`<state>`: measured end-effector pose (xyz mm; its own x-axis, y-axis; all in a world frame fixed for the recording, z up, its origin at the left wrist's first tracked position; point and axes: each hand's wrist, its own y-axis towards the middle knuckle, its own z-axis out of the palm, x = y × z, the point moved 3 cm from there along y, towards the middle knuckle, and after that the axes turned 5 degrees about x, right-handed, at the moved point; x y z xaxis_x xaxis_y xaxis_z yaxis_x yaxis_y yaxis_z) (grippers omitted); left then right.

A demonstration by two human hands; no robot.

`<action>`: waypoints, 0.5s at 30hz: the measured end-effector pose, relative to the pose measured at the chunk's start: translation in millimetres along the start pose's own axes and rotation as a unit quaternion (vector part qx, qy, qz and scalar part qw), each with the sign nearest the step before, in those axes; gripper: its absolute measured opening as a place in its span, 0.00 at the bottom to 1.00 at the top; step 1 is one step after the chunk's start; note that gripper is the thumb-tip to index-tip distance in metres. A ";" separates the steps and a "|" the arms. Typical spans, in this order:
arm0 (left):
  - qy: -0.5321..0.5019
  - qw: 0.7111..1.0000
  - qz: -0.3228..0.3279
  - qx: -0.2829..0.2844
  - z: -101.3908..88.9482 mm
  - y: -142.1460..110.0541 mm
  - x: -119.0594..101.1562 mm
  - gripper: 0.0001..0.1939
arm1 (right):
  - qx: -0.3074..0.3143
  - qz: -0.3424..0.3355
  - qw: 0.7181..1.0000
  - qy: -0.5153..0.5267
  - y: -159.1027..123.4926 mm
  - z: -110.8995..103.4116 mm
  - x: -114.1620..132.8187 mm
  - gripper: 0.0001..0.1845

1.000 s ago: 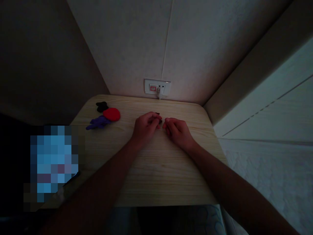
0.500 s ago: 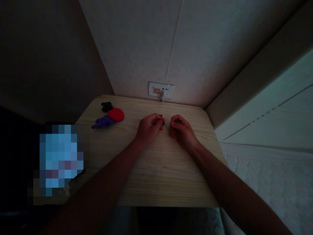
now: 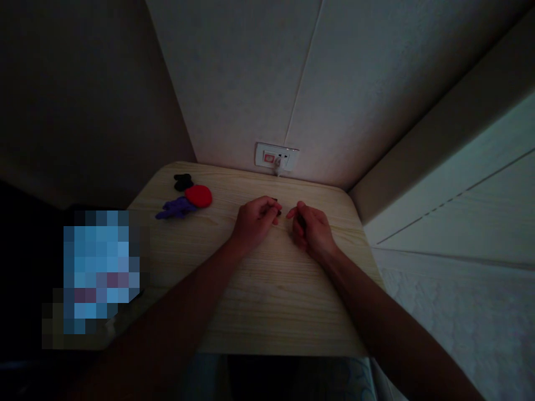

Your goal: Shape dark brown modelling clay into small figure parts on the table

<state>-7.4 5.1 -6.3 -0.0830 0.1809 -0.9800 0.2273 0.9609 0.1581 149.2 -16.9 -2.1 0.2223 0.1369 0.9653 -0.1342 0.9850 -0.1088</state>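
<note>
My left hand (image 3: 256,221) is closed in a pinch above the middle of the table, around a small dark piece (image 3: 278,211) that shows only at the fingertips. Its kind is too small and dim to tell. Just to the right, my right hand (image 3: 311,227) is apart from the left, with curled fingers and one fingertip pointing left. Anything inside the curl is hidden. Farther left on the table lie a flat red round piece (image 3: 199,196), a purple irregular lump (image 3: 177,208) and a black lump (image 3: 183,181), all looking like modelling clay.
The light wooden table (image 3: 259,301) has rounded back corners and meets the wall. A socket (image 3: 276,157) with a plug sits low on that wall. A blurred, bright blue patch (image 3: 100,267) is at the left edge. A pale panelled cabinet (image 3: 460,195) stands at right.
My right hand has turned slightly, and its fingers have shifted from a rounded pinch to one fingertip pointing left. My left hand keeps its pinch. The view has tilted slightly.
</note>
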 end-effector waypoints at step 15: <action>-0.008 1.000 -0.001 0.002 0.2 0.2 -2.1 0.07 | -0.037 -0.029 0.999 -0.009 -0.9 -2.5 -0.9 0.31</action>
<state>-6.9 4.9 -4.2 -0.0687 0.1751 -0.9822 0.2307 0.9606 0.1551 151.5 -17.6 -3.5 0.2096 0.0776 0.9747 -0.0488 0.9964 -0.0689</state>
